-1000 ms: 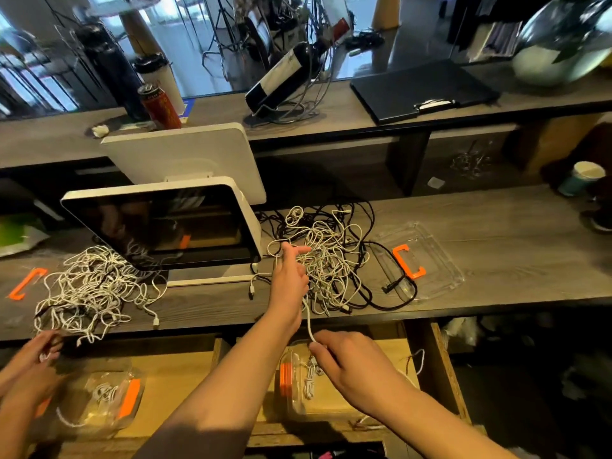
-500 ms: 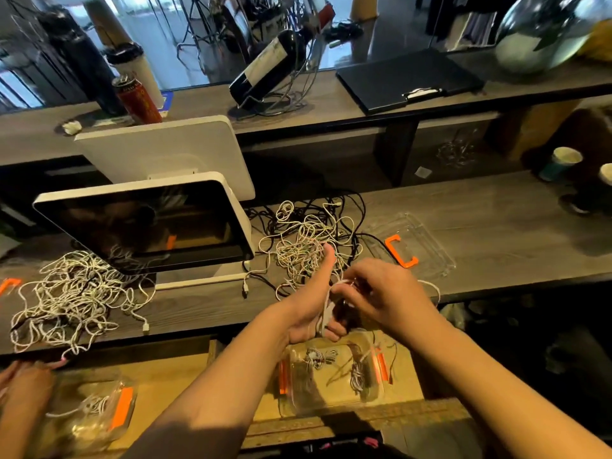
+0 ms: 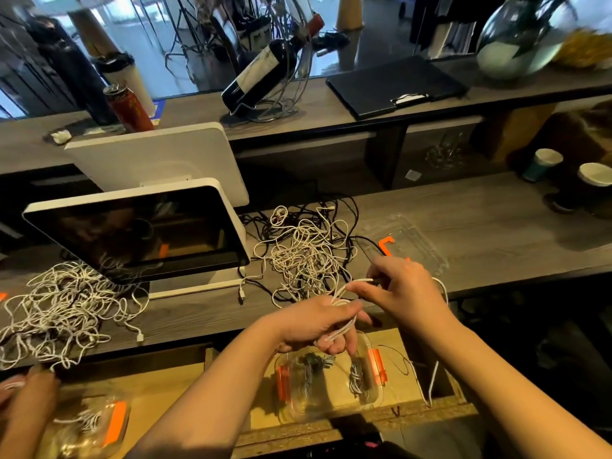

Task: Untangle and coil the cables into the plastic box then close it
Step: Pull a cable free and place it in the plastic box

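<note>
Overhead, white cable [image 3: 342, 326] between left hand [image 3: 318, 324] and right hand [image 3: 402, 294].

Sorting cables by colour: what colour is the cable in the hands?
White, clearest in the head view: the cable held by the left hand and right hand.

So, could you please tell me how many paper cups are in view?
2. Both stand at the far right of the counter: a teal cup and, right of it, a dark cup cut off by the frame edge. More may lie beyond the edge.
</note>
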Motion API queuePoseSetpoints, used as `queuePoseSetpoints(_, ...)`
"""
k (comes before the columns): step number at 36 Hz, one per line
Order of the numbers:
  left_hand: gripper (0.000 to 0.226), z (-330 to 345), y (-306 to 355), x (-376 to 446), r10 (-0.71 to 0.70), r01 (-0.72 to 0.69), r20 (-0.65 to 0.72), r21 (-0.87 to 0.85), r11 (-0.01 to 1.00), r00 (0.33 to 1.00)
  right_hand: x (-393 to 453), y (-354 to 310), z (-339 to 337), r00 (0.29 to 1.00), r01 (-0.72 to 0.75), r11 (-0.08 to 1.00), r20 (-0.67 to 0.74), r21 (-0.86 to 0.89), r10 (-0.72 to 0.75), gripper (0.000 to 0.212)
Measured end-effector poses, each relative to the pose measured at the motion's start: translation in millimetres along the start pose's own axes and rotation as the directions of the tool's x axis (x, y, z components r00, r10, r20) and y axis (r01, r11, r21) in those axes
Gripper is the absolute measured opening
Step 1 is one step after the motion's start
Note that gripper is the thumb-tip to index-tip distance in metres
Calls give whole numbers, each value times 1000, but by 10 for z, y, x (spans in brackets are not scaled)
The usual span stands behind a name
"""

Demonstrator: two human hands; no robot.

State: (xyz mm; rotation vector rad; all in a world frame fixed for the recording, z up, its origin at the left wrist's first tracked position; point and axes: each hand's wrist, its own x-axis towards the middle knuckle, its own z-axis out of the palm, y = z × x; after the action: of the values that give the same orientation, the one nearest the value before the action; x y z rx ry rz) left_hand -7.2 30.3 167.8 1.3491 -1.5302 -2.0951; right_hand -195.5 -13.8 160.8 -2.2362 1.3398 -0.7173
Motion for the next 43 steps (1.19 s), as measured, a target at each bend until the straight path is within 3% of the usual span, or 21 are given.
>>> queuePoseSetpoints(3,48,-27,22,12,28,-30,-45,-43,999,999,-34,5,-7,1000,-21,1000,-8,16,22,52)
queuePoseSetpoints(6,41,-27,29,21,80,-97,-122,-139,986,989,-56,22,-13,998,-59,998,-10,5,59,41)
queuePoseSetpoints(9,38,-12,62,12,85,-106,-167,-121,987,982,-76,1,-22,994,-106,994,-9,35,107,35)
queuePoseSetpoints(12,35,5,45,17,106,-132,-228,-105,986,968,-98,-8,-16,988,-155,988,-2,18,155,50)
queuePoseSetpoints(14,38,-5,21,19,134,-188,-302,-160,969,944,-112,0,2,981,-196,980,18,45,195,48)
queuePoseSetpoints(18,42,-59,6,39,118,-283,-407,-372,884,906,-150,3,48,972,-228,969,72,93,222,44)
queuePoseSetpoints(23,48,-69,70,30,176,-402,-413,-562,723,894,-205,-58,112,971,-216,946,154,239,183,55)
queuePoseSetpoints(31,50,-97,156,83,248,-537,-481,-689,487,841,-260,-174,221,944,-281,877,277,390,179,36)
queuePoseSetpoints(43,48,-151,215,242,170,-595,-589,-670,443,790,-273,-399,372,877,-337,902,439,272,195,30)
